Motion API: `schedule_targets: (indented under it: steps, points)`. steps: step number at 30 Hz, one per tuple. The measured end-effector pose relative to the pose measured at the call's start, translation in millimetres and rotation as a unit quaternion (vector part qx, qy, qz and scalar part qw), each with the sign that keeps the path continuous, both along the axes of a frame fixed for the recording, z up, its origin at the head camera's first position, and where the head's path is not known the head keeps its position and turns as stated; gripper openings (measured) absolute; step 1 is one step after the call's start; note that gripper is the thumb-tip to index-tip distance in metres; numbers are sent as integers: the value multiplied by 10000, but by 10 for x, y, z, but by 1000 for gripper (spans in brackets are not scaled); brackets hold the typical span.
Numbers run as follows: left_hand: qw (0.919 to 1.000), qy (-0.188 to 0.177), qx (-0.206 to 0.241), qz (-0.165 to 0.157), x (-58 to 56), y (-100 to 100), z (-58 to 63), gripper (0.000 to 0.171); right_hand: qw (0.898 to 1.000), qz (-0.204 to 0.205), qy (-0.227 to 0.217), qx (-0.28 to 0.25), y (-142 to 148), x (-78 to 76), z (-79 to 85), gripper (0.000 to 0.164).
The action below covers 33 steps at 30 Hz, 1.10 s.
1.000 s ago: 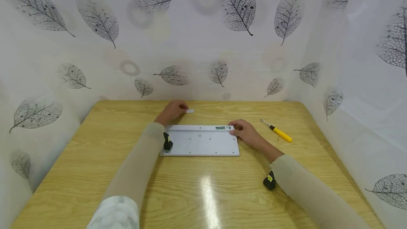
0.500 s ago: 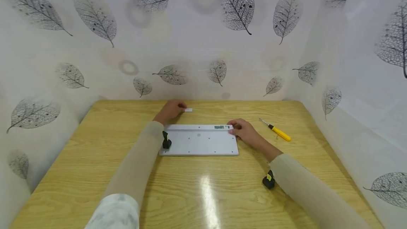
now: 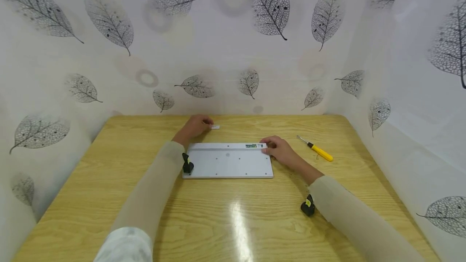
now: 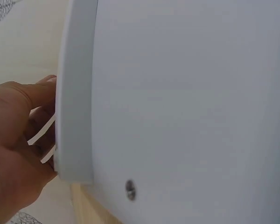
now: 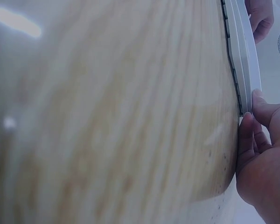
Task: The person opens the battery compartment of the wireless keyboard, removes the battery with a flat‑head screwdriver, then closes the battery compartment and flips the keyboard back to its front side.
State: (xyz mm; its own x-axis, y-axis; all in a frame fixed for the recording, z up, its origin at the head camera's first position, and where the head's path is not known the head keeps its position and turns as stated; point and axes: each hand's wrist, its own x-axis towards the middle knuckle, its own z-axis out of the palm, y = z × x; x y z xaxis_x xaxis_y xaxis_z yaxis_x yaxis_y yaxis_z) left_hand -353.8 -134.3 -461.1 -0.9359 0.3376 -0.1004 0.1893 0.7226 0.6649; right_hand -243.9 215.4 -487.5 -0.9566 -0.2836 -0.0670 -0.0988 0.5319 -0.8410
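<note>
A white keyboard (image 3: pixel 228 163) lies face down on the wooden table, its screw-dotted underside up. Along the raised back strip, near its right end, a small recess (image 3: pixel 251 146) shows green and white. My right hand (image 3: pixel 282 153) grips the keyboard's far right corner; in the right wrist view the thumb is on the underside and fingers reach below the key side. Beyond the keyboard, my left hand (image 3: pixel 196 126) pinches a small white flat piece (image 3: pixel 216 127) close to the tabletop. The left wrist view hides those fingertips behind the keyboard's raised strip (image 4: pixel 74 102).
A screwdriver (image 3: pixel 320 151) with a yellow handle lies to the right of the keyboard, its tip pointing away. Leaf-patterned cloth (image 3: pixel 233 51) hangs behind and at both sides of the table (image 3: pixel 204 217). Black camera mounts sit at both wrists.
The left forearm shifts slightly left, while the left fingers stay at the small white piece. The right hand and the keyboard hold still.
</note>
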Motion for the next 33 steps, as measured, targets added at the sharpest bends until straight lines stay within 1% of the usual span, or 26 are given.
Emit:
schedule_targets:
  steps: [5,9,16,23,29,33]
  points:
    - [9988,232,229,-370,83,86,22,25,10000,-12,9,47,0,-4,1,33]
    - [9982,265,242,-472,171,218,55,23,10000,4,13,33,5,-5,3,33]
    - [9975,139,266,-639,328,484,65,22,10000,36,26,-4,8,-13,-15,33]
    - [9958,71,306,-858,483,735,36,19,10000,-4,-12,6,13,-12,-25,35]
    - [9944,9,325,-1010,572,860,27,18,10000,-47,-38,15,6,-20,-26,34]
    - [9941,-91,347,-1027,600,894,-7,21,10000,-44,-69,16,6,-28,-29,35]
